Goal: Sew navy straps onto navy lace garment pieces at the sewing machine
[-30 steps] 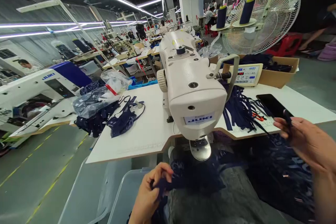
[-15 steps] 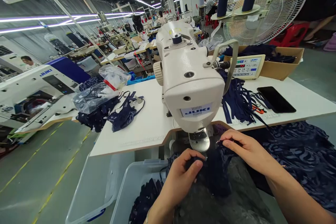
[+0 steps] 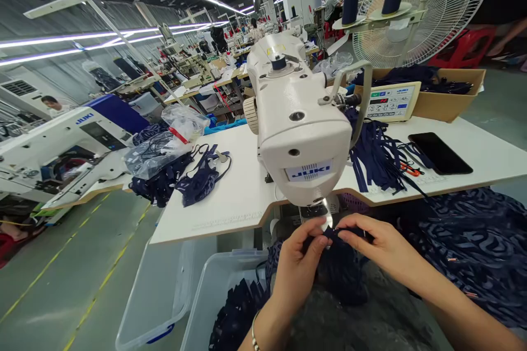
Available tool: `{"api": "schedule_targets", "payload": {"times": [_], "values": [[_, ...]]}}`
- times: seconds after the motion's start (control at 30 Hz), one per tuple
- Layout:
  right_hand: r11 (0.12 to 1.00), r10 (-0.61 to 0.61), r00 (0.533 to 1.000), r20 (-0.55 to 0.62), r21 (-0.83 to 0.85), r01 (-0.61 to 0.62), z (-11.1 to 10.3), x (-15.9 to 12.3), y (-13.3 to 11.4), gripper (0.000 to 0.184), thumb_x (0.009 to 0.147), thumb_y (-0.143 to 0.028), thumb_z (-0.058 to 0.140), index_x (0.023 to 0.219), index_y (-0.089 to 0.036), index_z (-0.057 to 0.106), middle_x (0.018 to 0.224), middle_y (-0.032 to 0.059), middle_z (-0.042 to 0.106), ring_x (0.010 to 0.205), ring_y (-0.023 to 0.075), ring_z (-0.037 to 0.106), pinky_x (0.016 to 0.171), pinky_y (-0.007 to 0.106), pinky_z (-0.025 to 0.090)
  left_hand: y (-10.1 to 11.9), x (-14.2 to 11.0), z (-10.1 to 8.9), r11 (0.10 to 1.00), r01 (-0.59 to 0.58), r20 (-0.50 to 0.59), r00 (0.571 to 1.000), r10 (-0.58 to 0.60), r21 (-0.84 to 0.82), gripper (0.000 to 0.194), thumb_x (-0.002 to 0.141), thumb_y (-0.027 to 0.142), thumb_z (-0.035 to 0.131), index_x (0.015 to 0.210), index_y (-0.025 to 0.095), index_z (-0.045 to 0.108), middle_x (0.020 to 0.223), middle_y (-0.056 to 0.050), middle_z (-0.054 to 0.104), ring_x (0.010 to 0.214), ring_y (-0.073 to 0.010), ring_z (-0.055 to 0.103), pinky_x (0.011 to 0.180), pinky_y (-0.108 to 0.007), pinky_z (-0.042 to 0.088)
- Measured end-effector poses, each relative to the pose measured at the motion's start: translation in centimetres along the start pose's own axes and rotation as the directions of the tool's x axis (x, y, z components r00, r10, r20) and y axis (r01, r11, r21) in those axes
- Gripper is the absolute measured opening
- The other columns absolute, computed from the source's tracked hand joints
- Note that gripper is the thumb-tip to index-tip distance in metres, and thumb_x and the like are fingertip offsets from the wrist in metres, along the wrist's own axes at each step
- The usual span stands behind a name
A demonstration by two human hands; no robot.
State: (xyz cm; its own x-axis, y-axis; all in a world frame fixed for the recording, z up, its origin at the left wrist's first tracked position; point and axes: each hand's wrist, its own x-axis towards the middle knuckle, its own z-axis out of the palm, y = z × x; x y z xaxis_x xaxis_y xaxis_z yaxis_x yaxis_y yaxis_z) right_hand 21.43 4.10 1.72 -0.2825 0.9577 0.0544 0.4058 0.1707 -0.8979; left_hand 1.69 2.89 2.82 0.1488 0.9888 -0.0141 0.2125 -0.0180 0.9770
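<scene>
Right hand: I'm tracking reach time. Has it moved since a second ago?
Yes. The right hand came from beside the phone leftward to the presser foot, pinching navy fabric.

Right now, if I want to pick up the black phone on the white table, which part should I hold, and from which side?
Probably take the black phone by its two long edges, coming from above on the near-right side. It lies flat, screen up, on the white table, so only the thin edges offer grip. The navy strips and orange snips crowd its left end; the right side looks free.
</scene>
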Motion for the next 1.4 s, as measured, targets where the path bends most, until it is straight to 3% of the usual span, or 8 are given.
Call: {"api": "schedule_targets", "payload": {"times": [0.27,0.43,0.63,0.8,0.97,1.2,1.33,1.4], "values": [[1.0,0.0,1.0,0.002,-0.005,0.0,0.4,-0.2,-0.3,0.018,0.096,-0.039,0.052,0.098,-0.026,0.064,0.094,-0.0013,0.068,0.087,0.0191,0.064,0.076,0.029,0.048,0.1,0.2,0.8,0.996,-0.047,-0.022,0.999,0.049,0.076,0.02,0.088,0.028,0.058,0.104,0.022,0.069,0.095,-0.004,0.072,0.086,-0.0172,0.067,0.08,-0.029,0.053],[0.999,-0.037,0.999,0.017,0.013,0.037,0.7,-0.5,-0.2,0.014,0.096,-0.035,0.053,0.098,-0.027,0.065,0.094,-0.0016,0.068,0.089,0.0175,0.063,0.078,0.027,0.047,0.4,0.5,0.9,0.979,-0.027,-0.002,1.0,0.028,0.201,0.01,0.085,0.024,0.058,0.081,0.019,0.065,0.069,0.002,0.064,0.064,-0.0121,0.058,0.06,-0.021,0.045],[0.989,-0.129,0.991,-0.027,0.067,0.131,1.8,-0.6,0.0,0.015,0.097,-0.033,0.055,0.092,-0.025,0.066,0.088,-0.0003,0.067,0.082,0.0158,0.062,0.074,0.026,0.046,-0.9,0.3,1.4,0.882,-0.122,-0.08,0.981,0.177,0.455,0.008,0.082,0.012,0.054,0.079,0.019,0.058,0.065,0.004,0.058,0.058,-0.0097,0.054,0.055,-0.019,0.039],[0.983,-0.03,0.995,0.097,0.182,0.012,1.7,-0.6,-0.2,0.027,0.099,-0.042,0.049,0.088,-0.022,0.065,0.08,-0.0001,0.068,0.07,0.014,0.061,0.066,0.025,0.045,-1.6,-0.1,0.8,0.777,-0.351,0.042,0.921,0.387,0.523,0.016,0.093,0.012,0.046,0.097,0.021,0.06,0.079,0.0,0.063,0.066,-0.0108,0.059,0.06,-0.02,0.044],[0.934,0.09,0.976,0.197,0.324,-0.151,1.7,-0.3,0.0,0.021,0.1,-0.042,0.045,0.104,-0.023,0.053,0.074,-0.0022,0.071,0.064,0.0136,0.065,0.064,0.024,0.048,-1.6,-0.1,0.4,0.63,-0.512,0.127,0.824,0.553,0.584,0.021,0.097,0.012,0.042,0.106,0.019,0.06,0.08,-0.003,0.063,0.066,-0.0122,0.06,0.059,-0.02,0.048],[0.995,-0.095,0.988,0.119,0.017,0.094,1.8,-0.5,0.4,0.018,0.101,-0.031,0.043,0.107,-0.029,0.06,0.079,-0.0038,0.07,0.069,0.0133,0.068,0.067,0.022,0.051,-2.1,-0.2,0.2,0.417,-0.585,0.21,0.721,0.66,0.696,0.029,0.094,0.008,0.037,0.113,0.017,0.057,0.084,-0.007,0.066,0.072,-0.0168,0.063,0.061,-0.024,0.053],[0.951,-0.304,0.948,0.088,-0.028,0.308,1.8,-0.7,0.5,0.022,0.099,-0.022,0.04,0.101,-0.026,0.061,0.088,-0.0001,0.071,0.075,0.0146,0.069,0.063,0.02,0.053,-2.1,-0.5,0.2,0.388,-0.612,0.277,0.718,0.639,0.689,0.035,0.089,0.003,0.036,0.116,0.015,0.055,0.086,-0.009,0.065,0.073,-0.0188,0.062,0.063,-0.027,0.054],[0.926,-0.357,0.932,0.067,-0.105,0.363,2.0,-0.9,0.4,0.022,0.099,-0.02,0.04,0.094,-0.024,0.06,0.083,0.0011,0.07,0.072,0.0152,0.068,0.061,0.022,0.052,-1.9,-0.6,0.2,0.451,-0.611,0.294,0.751,0.591,0.65,0.036,0.088,0.002,0.035,0.116,0.015,0.054,0.088,-0.009,0.064,0.074,-0.0187,0.062,0.065,-0.027,0.054]]}}
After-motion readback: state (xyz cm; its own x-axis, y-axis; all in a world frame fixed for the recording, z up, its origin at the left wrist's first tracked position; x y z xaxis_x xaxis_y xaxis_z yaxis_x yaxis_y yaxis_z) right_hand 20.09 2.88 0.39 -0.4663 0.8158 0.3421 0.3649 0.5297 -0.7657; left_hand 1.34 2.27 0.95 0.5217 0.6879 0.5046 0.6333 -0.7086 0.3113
